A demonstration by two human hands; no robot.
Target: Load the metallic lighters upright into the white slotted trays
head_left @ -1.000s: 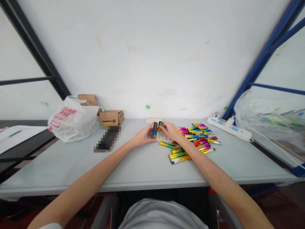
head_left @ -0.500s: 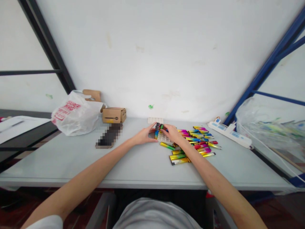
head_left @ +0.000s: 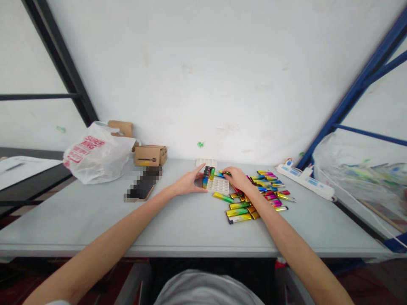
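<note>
A white tray with rows of round hollows point(head_left: 219, 185) lies on the table between my hands. Shiny coloured lighters with black tops point(head_left: 205, 177) stand upright along its left end, and a green and gold lighter point(head_left: 212, 173) stands beside them. My left hand point(head_left: 188, 183) is open, thumb and forefinger spread around the left side of the standing lighters. On the tray's right, my right hand point(head_left: 238, 178) is closed at the fingertips on a lighter point(head_left: 220, 174), partly hidden by the fingers. A yellow and green lighter point(head_left: 223, 197) lies just in front of the tray.
Many metallic lighters point(head_left: 239, 212) lie heaped under and beyond my right forearm. Another white tray point(head_left: 206, 162) rests by the wall. On the left are a phone point(head_left: 144, 186), a cardboard box point(head_left: 149, 156) and a plastic bag point(head_left: 100, 154); a power strip point(head_left: 305, 180) is at right.
My right hand has moved right, away from the standing lighters, leaving the green and gold one upright in the tray. My left hand has opened slightly beside them.
</note>
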